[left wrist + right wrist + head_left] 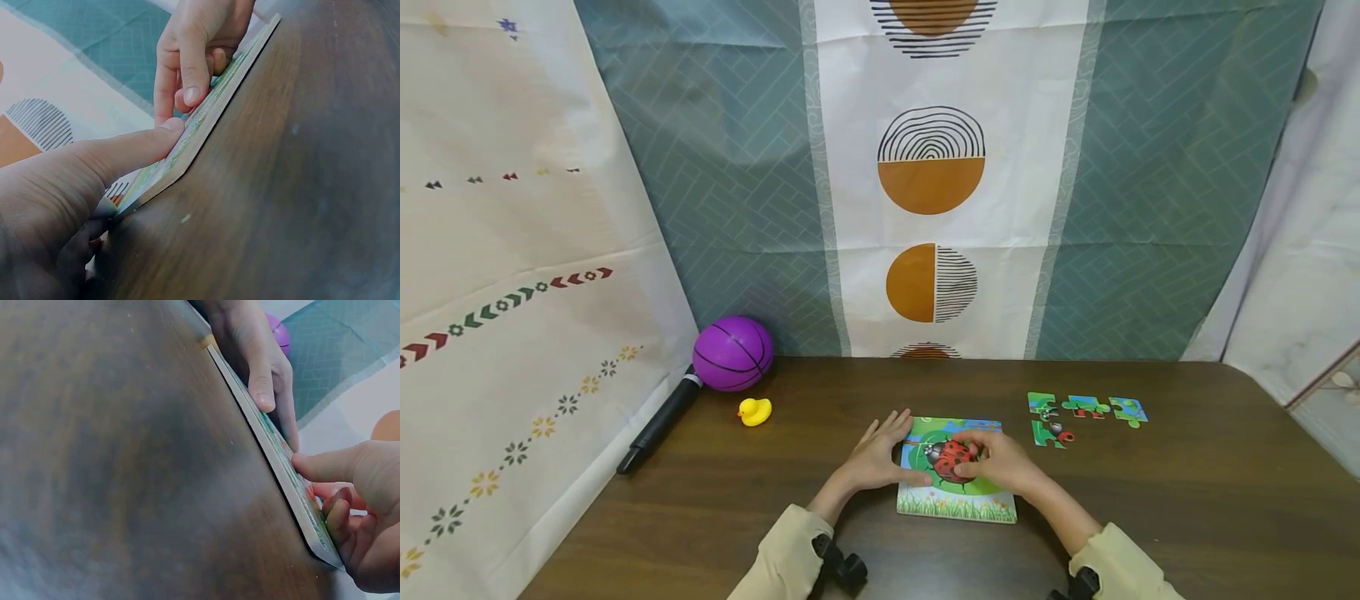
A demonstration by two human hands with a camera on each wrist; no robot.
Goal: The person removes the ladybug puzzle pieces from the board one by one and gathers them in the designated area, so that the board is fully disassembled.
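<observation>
A square puzzle board (958, 507) with a red ladybug on a green leaf lies flat on the table. At its left edge, my left hand (876, 458) steadies it with fingers extended along the side and the thumb on top. My right hand (1003, 462) is over the ladybug, its thumb and index fingertips touching the picture a little apart, other fingers curled. Whether a piece is pinched between them cannot be made out. Right of the board lie several loose jigsaw pieces, among them a green one with a ladybug part (1051, 434) and a blue-green corner (1128, 411).
Further left on the brown table (1187, 500) sit a yellow toy duck (755, 412) and a purple ball (733, 353) with black lines. A long black rod-like object (658, 425) lies along the left edge. Patterned cloth (700, 167) hangs behind.
</observation>
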